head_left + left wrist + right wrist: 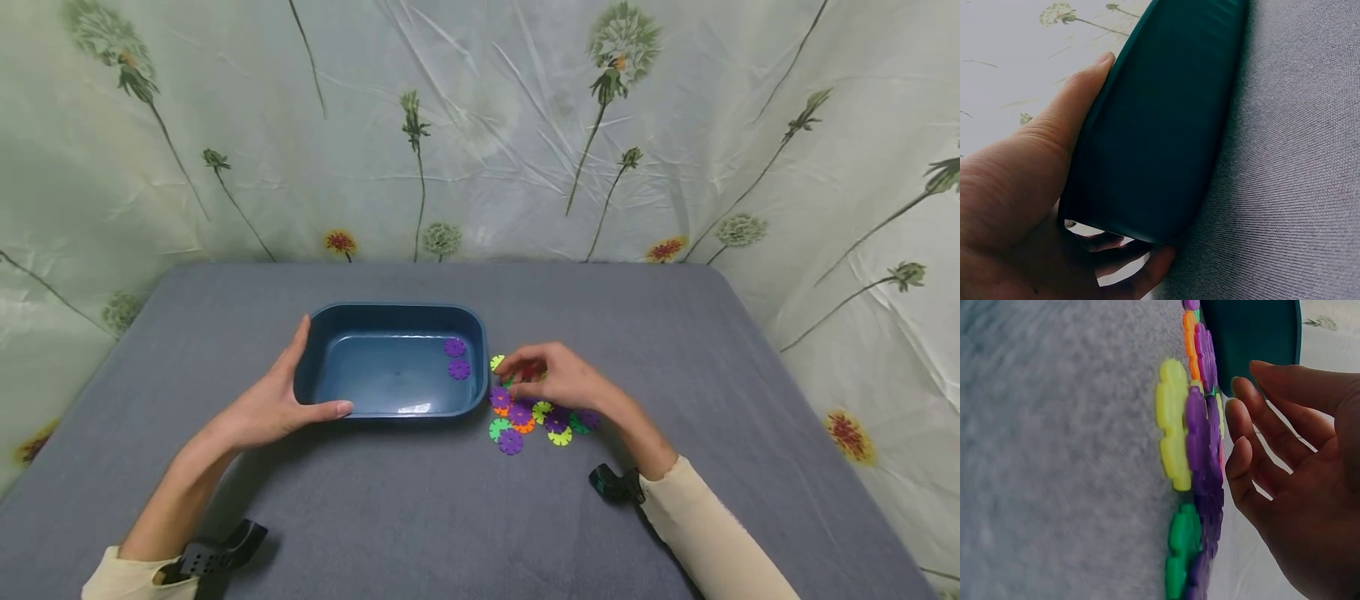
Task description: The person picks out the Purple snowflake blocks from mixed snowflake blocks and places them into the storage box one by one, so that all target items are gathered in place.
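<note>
A blue plastic basin sits on the cloth, with two purple snowflake discs lying inside near its right end. My left hand holds the basin's left end, the thumb along the near rim and the fingers round the end wall. Just right of the basin is a loose pile of notched snowflake discs in purple, yellow, green, orange and red. Over this pile hovers my right hand, fingers loosely bent and thumb apart. In the right wrist view no disc shows between its fingers; some discs are hidden beneath it in the head view.
A grey cloth covers the table. Behind it and at both sides hangs a pale curtain printed with dandelions. Each wrist carries a black camera mount, the left one close above the cloth.
</note>
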`<state>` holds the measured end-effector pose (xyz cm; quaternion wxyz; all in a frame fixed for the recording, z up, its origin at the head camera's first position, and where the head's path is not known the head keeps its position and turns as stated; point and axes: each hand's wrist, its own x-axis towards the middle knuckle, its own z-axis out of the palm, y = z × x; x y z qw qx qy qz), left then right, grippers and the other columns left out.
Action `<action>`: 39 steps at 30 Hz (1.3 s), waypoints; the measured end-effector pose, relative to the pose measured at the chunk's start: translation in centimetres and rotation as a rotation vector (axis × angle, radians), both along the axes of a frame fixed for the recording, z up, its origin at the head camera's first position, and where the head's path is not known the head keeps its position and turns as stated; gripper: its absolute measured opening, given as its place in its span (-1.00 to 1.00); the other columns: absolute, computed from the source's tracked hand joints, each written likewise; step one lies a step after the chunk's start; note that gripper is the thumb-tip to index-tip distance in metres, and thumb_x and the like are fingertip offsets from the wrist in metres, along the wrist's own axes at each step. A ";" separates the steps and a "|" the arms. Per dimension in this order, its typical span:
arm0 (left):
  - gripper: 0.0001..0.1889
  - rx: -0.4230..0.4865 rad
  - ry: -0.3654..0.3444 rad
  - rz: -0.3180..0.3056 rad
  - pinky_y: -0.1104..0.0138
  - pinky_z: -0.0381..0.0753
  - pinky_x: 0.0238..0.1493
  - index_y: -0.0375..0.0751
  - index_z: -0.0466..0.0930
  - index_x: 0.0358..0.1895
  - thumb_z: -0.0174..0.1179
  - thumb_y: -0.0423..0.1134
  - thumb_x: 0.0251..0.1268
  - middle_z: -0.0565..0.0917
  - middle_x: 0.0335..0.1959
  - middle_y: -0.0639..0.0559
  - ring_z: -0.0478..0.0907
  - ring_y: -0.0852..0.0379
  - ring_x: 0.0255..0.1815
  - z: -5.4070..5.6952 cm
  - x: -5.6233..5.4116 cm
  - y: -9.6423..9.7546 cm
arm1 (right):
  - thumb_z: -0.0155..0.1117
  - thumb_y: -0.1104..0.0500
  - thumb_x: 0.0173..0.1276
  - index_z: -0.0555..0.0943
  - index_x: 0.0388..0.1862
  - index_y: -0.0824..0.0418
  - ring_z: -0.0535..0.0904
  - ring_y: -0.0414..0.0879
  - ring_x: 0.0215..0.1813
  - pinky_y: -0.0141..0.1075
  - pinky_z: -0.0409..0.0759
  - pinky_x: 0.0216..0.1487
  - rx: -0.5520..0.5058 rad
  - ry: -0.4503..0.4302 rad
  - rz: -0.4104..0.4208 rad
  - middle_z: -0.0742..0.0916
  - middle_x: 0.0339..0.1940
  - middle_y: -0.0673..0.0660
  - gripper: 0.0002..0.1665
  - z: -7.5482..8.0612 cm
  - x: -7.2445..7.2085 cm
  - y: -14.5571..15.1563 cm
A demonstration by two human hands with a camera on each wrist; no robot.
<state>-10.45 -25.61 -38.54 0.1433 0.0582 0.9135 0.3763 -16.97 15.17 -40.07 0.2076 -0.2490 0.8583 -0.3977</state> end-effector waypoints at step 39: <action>0.47 -0.003 0.002 0.009 -0.53 0.05 0.45 0.05 -0.69 0.67 0.51 0.16 0.15 -0.42 0.72 -0.37 -0.21 -0.60 0.67 -0.1 0.0 0.0 | 0.52 0.24 0.32 0.76 0.05 0.16 0.50 -0.13 -0.14 -0.34 0.51 -0.11 0.123 0.009 0.115 0.64 -0.14 0.07 -0.68 0.1 0.0 -1.3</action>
